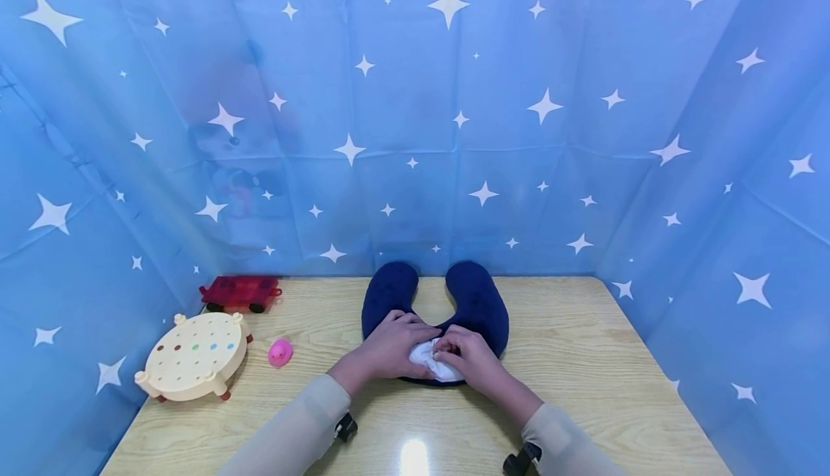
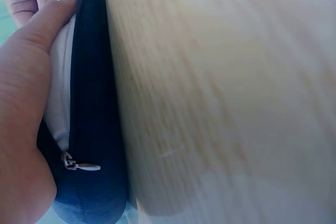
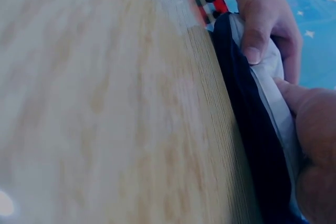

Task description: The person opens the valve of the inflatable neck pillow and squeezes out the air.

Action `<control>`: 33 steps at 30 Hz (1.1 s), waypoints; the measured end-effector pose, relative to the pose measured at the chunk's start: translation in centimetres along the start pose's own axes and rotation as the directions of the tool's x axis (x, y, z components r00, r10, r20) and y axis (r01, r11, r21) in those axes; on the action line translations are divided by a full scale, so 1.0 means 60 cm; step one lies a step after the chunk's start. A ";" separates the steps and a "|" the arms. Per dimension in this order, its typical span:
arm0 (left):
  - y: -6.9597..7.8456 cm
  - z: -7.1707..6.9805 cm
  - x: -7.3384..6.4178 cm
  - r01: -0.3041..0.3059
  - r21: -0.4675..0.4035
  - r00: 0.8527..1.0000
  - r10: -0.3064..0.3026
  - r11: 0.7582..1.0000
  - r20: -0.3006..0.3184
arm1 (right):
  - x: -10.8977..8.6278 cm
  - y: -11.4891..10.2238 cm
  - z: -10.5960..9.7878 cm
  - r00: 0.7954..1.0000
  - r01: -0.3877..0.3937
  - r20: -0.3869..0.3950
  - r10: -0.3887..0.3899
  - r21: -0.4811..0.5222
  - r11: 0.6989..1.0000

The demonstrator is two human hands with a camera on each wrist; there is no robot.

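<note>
Toward six o'clock in the head view, a navy-blue, U-shaped plush neck pillow [image 1: 478, 303] lies on a pale wood-grain table [image 1: 596, 375], ends pointing to twelve. At its seven o'clock, the left hand [image 1: 394, 345] grips the pillow, thumb and fingers parted around it; at five, the curled right hand [image 1: 472, 357] pinches soft white fabric [image 1: 424, 356] in the opening. A small, rounded pink toy [image 1: 280, 352] sits at nine.
</note>
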State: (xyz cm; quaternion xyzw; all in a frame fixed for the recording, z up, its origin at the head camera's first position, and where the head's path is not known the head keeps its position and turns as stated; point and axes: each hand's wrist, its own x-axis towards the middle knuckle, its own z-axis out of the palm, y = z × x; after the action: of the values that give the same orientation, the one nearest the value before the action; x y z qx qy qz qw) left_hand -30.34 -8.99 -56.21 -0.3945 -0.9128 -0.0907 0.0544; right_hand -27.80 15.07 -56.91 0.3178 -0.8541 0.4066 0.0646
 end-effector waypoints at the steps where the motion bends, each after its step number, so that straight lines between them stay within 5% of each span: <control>1: 0.000 0.000 0.000 0.001 0.001 1.000 -0.001 1.000 0.003 | 0.000 0.000 0.000 1.000 0.002 0.001 -0.002 0.001 1.000; 33: -0.004 0.008 0.001 0.010 -0.014 1.000 -0.010 1.000 0.014 | -0.001 0.000 0.003 0.999 -0.022 0.026 0.022 -0.020 1.000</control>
State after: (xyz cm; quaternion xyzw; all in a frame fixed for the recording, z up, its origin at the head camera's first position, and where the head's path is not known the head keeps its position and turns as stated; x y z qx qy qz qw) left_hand -30.57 -9.03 -56.72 -0.3910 -0.9144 -0.0946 0.0450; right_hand -27.76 15.00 -57.04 0.3130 -0.8622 0.3948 0.0520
